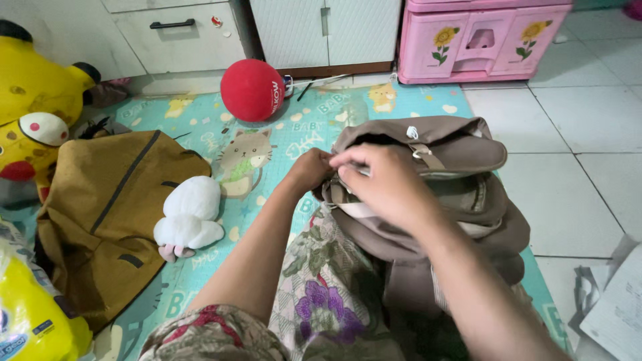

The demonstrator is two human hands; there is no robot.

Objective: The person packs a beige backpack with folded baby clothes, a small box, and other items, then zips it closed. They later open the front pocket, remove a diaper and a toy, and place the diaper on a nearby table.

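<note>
I see both hands at the mouth of the grey-brown backpack (pixel 428 194), which stands on the play mat (pixel 301 127) just in front of my lap. My left hand (pixel 311 168) is closed on the bag's rim at its left edge. My right hand (pixel 381 180) lies over the opening with fingers pinched narrow on something at the rim; I cannot tell whether it is a zip pull or fabric. The bag's top flap (pixel 435 144) is folded back behind my hands. Left of the backpack lie a white plush (pixel 190 214) and, beyond it, a mustard bag (pixel 107 207). A red ball (pixel 253 89) sits behind and to the left of the backpack, a pink drawer unit (pixel 485 40) behind and to its right.
</note>
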